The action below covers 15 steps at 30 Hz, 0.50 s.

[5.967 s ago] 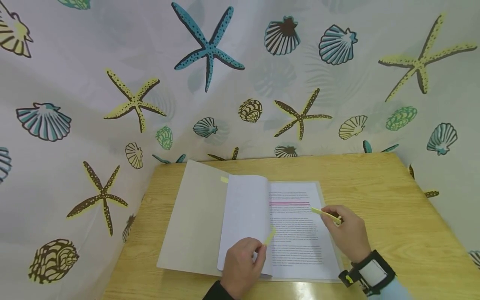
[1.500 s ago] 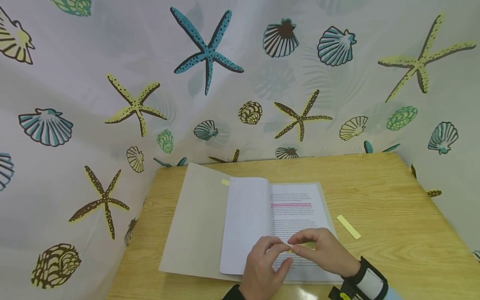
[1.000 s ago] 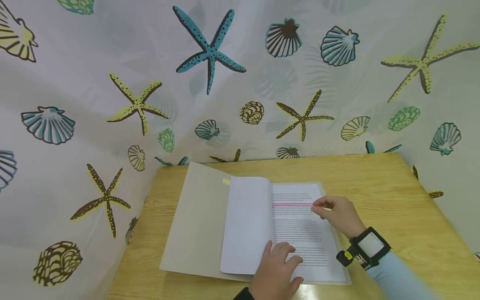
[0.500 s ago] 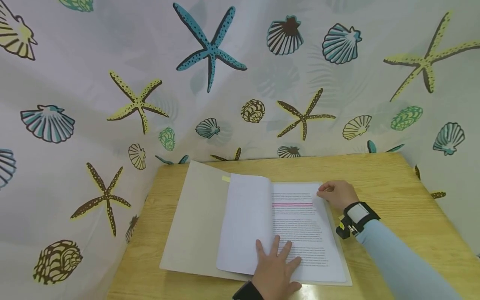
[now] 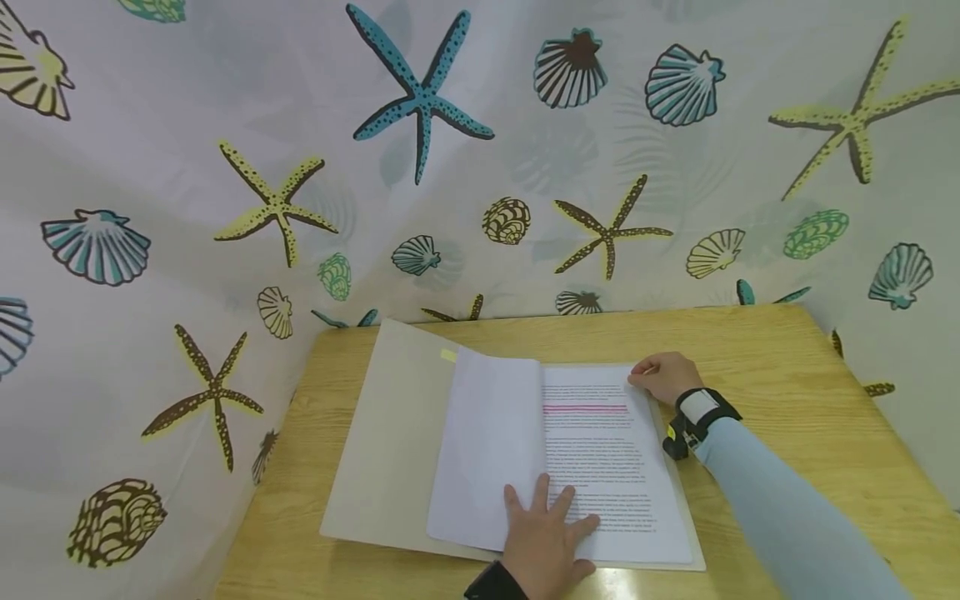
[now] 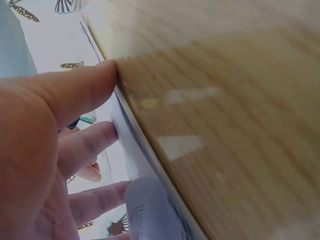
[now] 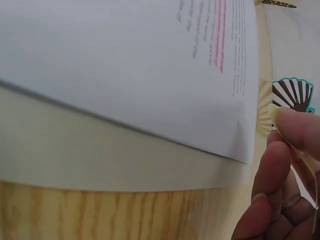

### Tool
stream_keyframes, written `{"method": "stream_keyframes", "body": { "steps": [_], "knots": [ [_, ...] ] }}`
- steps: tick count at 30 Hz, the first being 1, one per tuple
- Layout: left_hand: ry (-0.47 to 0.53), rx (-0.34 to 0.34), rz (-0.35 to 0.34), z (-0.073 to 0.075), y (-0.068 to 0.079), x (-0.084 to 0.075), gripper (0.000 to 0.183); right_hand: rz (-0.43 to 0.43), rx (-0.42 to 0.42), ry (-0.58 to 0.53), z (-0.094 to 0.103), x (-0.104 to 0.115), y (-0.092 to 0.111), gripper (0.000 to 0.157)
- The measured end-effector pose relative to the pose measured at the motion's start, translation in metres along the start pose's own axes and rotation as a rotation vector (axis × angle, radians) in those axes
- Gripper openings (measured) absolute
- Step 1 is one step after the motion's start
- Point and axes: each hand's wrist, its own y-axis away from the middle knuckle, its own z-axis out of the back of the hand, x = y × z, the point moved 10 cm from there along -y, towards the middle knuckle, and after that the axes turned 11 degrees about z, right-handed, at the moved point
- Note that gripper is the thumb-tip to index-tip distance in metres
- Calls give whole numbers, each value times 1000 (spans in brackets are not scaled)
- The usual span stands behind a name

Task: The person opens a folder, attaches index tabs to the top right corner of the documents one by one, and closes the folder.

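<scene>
A stapled-looking booklet lies open, its printed page point(image 5: 600, 467) on the right with pink highlighted lines point(image 5: 585, 410) near the top. My left hand point(image 5: 542, 542) rests on the lower part of the booklet, fingers spread across the inner fold. In the left wrist view its thumb point(image 6: 92, 90) lies at the booklet's bottom edge. At the printed page's top right corner, my right hand point(image 5: 666, 379) pinches a thin yellow sticky flag point(image 7: 274, 114) between thumb and forefinger. Most of that flag is hidden by the fingers.
The blank turned page point(image 5: 487, 450) curves over the beige cover point(image 5: 390, 450), where another yellow flag point(image 5: 447, 356) sticks out. Beneath is a wooden table point(image 5: 787, 400). A curtain point(image 5: 465, 275) printed with shells and starfish stands behind and at both sides.
My right hand has put the yellow strip pad down on the table and moved up to the page's corner. My left hand has gone from pinching a yellow flag to lying spread on the booklet.
</scene>
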Motion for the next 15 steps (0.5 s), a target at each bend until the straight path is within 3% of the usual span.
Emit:
{"method": "stream_keyframes", "body": {
  "steps": [7,15],
  "knots": [
    [-14,28,7,1,-1,0,61,3,19,-1,-11,-7,-17,25],
    [6,44,15,-2,-2,1,60,21,62,-19,-17,5,-20,25]
  ]
}}
